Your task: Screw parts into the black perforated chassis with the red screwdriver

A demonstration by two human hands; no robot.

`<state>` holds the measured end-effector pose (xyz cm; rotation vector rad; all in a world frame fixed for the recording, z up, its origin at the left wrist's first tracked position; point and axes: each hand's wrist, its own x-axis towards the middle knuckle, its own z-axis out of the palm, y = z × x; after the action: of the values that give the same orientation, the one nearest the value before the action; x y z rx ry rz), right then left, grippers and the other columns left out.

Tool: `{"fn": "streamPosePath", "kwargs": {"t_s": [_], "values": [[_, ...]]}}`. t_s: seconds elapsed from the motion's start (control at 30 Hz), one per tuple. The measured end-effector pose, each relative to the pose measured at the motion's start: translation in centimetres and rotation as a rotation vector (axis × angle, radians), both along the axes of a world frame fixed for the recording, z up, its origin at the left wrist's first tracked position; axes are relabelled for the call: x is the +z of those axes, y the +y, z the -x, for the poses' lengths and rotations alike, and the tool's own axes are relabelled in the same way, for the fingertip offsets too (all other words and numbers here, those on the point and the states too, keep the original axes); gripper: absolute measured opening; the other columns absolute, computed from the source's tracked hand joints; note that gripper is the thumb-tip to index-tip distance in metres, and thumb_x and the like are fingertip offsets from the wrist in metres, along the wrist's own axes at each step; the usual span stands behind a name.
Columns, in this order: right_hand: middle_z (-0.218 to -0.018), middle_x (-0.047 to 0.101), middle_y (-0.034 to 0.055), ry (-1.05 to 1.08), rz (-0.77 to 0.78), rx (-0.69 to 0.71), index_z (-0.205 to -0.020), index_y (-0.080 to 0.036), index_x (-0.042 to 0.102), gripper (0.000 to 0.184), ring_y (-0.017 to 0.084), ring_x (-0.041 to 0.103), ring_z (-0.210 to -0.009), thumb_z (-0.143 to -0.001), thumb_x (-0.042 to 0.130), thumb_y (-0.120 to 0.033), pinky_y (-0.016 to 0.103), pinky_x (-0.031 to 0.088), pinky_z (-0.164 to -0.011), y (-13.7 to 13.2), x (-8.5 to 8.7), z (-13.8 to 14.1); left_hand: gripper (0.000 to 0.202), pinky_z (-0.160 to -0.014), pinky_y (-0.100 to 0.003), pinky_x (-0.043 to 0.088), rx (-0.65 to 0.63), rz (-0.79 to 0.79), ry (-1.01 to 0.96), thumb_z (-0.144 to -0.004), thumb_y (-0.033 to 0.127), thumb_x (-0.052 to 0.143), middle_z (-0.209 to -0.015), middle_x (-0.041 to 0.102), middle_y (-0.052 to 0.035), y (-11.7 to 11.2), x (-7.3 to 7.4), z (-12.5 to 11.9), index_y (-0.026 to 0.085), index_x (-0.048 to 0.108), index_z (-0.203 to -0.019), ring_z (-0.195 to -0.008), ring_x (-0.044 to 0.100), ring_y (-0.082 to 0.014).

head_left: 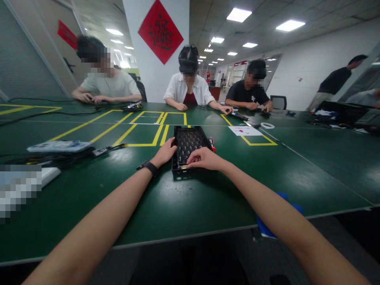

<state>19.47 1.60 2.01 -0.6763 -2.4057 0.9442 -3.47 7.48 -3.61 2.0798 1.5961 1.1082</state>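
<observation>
A black, rectangular, open-topped case [194, 171] with a patterned inside sits lengthwise on the green surface [142, 221].

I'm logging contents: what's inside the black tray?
The tray shows a dark patterned interior, too blurred to identify. A tan piece shows at the near end, by the right hand; whatever lies beneath that hand is covered.

A white pillar [145, 65] at eleven o'clock bears a red diamond-shaped poster [160, 31]. Ceiling lights [239, 15] glow at one; a white wall [299, 75] and dark chair [278, 102] stand toward two. Grey panelling [20, 55] fills ten; dark floor [329, 249] shows at four, past the green surface [142, 221].
</observation>
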Motion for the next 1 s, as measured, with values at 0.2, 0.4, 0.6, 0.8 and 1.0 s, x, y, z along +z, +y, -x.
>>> {"fn": "streamPosePath", "kwargs": {"t_s": [0.2,0.4,0.6,0.8,1.0], "values": [[-0.074,0.069,0.0057,0.002,0.026,0.004,-0.085,-0.010,0.070,0.027,0.012,0.061,-0.066,-0.071,0.069,-0.032,0.022,0.047,-0.062,0.09,-0.15,0.05,0.061,-0.110,-0.040,0.029,-0.013,-0.006,-0.015,-0.075,0.022,0.041,-0.139,0.044,-0.0127,-0.11,0.08,0.02,0.009,0.038,-0.135,-0.129,0.040,-0.0245],[-0.072,0.068,0.0043,0.030,0.047,-0.014,-0.101,-0.010,0.062,0.038,0.010,0.060,-0.061,-0.069,0.070,-0.029,0.021,0.045,-0.058,-0.10,-0.02,0.12,0.061,-0.111,-0.039,0.028,-0.010,0.002,-0.018,-0.075,0.022,0.040,-0.139,0.043,-0.0147,-0.29,0.23,-0.10,0.006,0.038,-0.134,-0.129,0.039,-0.0242],[-0.072,0.067,0.0028,0.031,0.053,-0.009,-0.105,-0.011,0.059,0.042,0.010,0.059,-0.060,-0.069,0.070,-0.030,0.020,0.044,-0.058,-0.24,0.10,0.03,0.061,-0.111,-0.040,0.028,-0.006,0.003,-0.040,-0.074,0.021,0.042,-0.139,0.044,-0.0119,-0.23,0.18,-0.13,0.010,0.040,-0.134,-0.130,0.039,-0.0240],[-0.072,0.067,0.0030,0.019,0.056,0.011,-0.104,-0.012,0.060,0.039,0.011,0.060,-0.062,-0.071,0.069,-0.029,0.021,0.045,-0.060,-0.32,0.18,0.02,0.061,-0.111,-0.040,0.028,-0.007,0.002,-0.027,-0.075,0.022,0.041,-0.139,0.044,-0.0139,-0.34,0.25,-0.10,0.008,0.039,-0.134,-0.129,0.039,-0.0242],[-0.074,0.068,0.0038,0.039,0.039,0.024,-0.103,-0.012,0.060,0.038,0.010,0.060,-0.062,-0.070,0.069,-0.029,0.021,0.045,-0.061,-0.16,0.03,0.05,0.061,-0.110,-0.041,0.029,-0.012,-0.006,-0.020,-0.075,0.021,0.041,-0.139,0.044,-0.0131,-0.15,0.08,-0.03,0.009,0.039,-0.134,-0.129,0.040,-0.0245]]}}
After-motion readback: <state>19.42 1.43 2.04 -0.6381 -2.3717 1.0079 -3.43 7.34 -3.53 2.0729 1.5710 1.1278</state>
